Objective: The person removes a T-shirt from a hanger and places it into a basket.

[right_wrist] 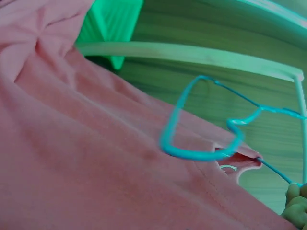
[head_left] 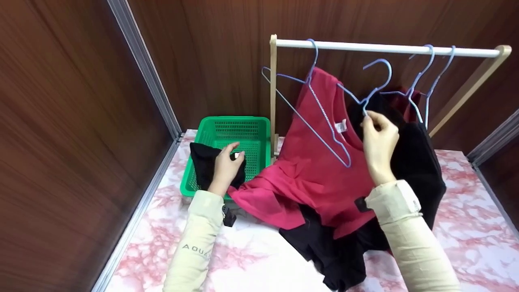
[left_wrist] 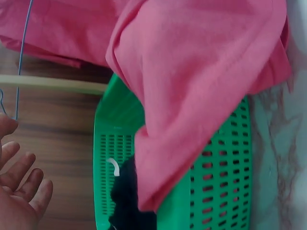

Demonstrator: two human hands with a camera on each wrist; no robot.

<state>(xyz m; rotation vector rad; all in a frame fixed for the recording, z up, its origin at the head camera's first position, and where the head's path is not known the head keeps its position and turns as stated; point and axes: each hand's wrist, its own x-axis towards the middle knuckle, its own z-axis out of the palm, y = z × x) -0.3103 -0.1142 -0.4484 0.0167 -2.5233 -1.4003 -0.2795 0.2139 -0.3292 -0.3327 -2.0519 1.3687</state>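
Note:
My right hand [head_left: 380, 142] pinches the neck of a purple-blue wire hanger [head_left: 383, 85], whose hook stands below the rack's bar. From this hanger hangs a red top [head_left: 320, 174], with a white label [head_left: 340, 126] at its neckline and its lower part draped over the basket's edge. Over the green basket [head_left: 265, 138] my left hand [head_left: 229, 166] has its fingers spread and holds nothing. A black garment [head_left: 202, 162] lies in that basket under the left hand. An empty hanger [head_left: 324, 121] on the bar overlaps the red top in the head view.
A clothes rack with a white bar [head_left: 357, 47] and wooden posts [head_left: 273, 81] stands against the brown wall. More hangers [head_left: 430, 69] with dark clothes [head_left: 421, 162] hang at its right. Black cloth [head_left: 340, 259] spreads on the marbled table [head_left: 162, 251] below the red top.

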